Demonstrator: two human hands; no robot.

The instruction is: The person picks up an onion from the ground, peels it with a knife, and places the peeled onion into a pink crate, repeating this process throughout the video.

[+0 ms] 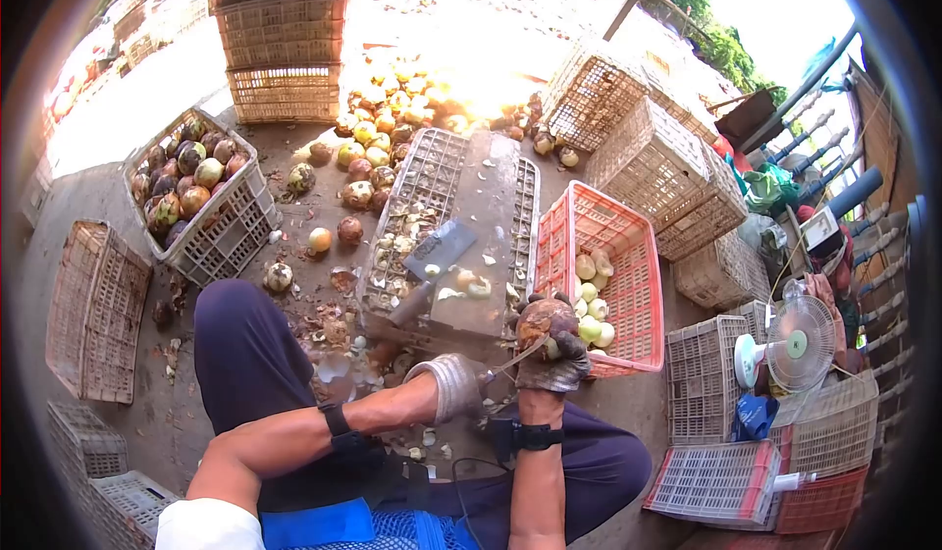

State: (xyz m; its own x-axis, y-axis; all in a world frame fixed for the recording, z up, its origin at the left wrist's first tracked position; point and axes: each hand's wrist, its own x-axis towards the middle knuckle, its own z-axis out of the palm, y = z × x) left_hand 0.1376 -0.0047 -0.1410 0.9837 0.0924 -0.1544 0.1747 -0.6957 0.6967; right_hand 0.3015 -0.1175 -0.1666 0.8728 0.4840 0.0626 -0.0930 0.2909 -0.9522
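Observation:
My right hand (pixel 559 339), in a dark, dirty glove, is closed around a round brown-skinned fruit (pixel 540 324) beside the red crate. My left hand (pixel 459 385), in a grey glove, is closed on a thin metal-bladed tool (pixel 508 362), which reaches to the fruit; its handle is mostly hidden in the glove. Just ahead, a cleaver (pixel 444 249) lies across the worn block (pixel 486 187), with pale peel pieces (pixel 466 283) next to it. The red crate (pixel 636 300) holds several peeled, pale green-white fruits (pixel 589 305).
A heap of unpeeled fruits (pixel 388 113) lies beyond the block. At left, a crate (pixel 231 221) is full of dark fruits. Stacked crates (pixel 285 50) rise behind. More crates (pixel 657 167) and a fan (pixel 800 344) stand at right. Peel scraps and loose fruits (pixel 350 229) litter the floor.

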